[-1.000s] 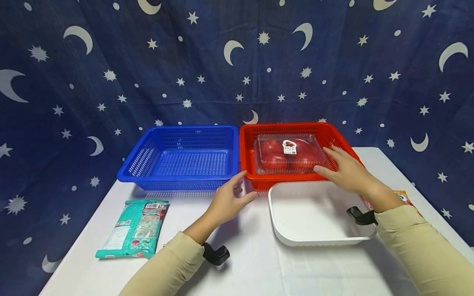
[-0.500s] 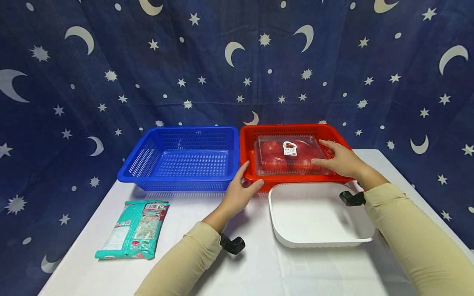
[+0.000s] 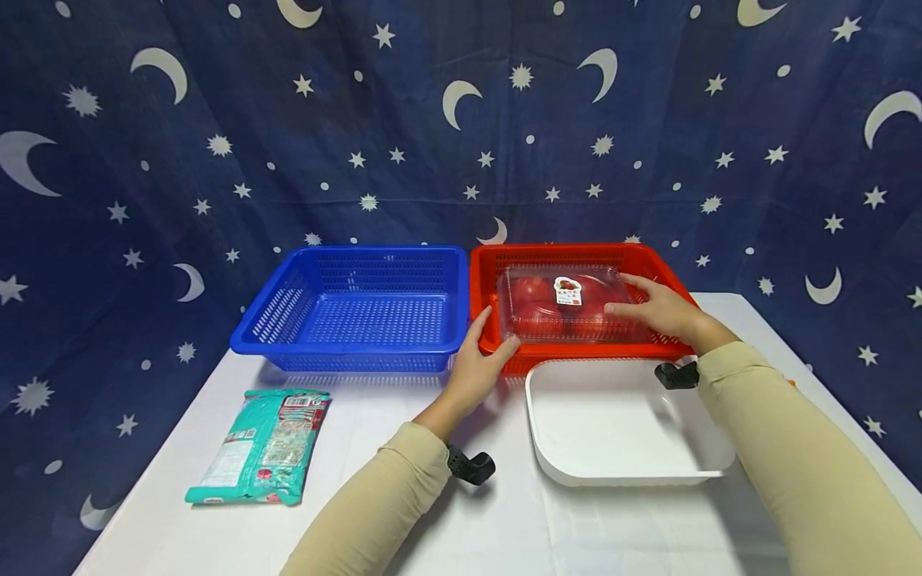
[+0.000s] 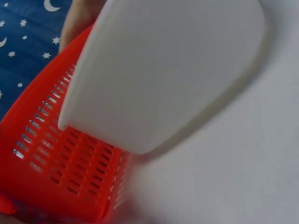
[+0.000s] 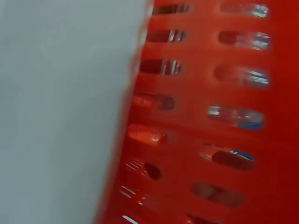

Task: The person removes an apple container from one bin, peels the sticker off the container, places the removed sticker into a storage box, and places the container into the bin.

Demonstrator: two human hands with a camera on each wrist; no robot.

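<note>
A clear plastic box of red tomato-like fruit (image 3: 565, 306) with a white label lies in the red basket (image 3: 524, 354), tilted slightly. My left hand (image 3: 473, 370) reaches over the basket's front left corner, thumb and forefinger spread close to the box's left end. At the box's right end is my right hand (image 3: 666, 310), its thumb lying over the top edge. Its other fingers are partly hidden, so a firm hold cannot be made out. In the left wrist view, the right hand (image 4: 80, 22) shows behind the basket rim. Only basket slots and a pale blurred surface fill the right wrist view.
A blue basket (image 3: 346, 349) stands left of the red one. The white tub (image 3: 612, 424) sits in front of the red basket, under my right forearm. A teal packet (image 3: 262, 448) lies at the table's left. A star-patterned curtain (image 3: 403, 120) hangs behind.
My left hand has moved right and forward to the red basket's corner. My right hand has shifted left and lowered onto the box's right end. The box has barely moved.
</note>
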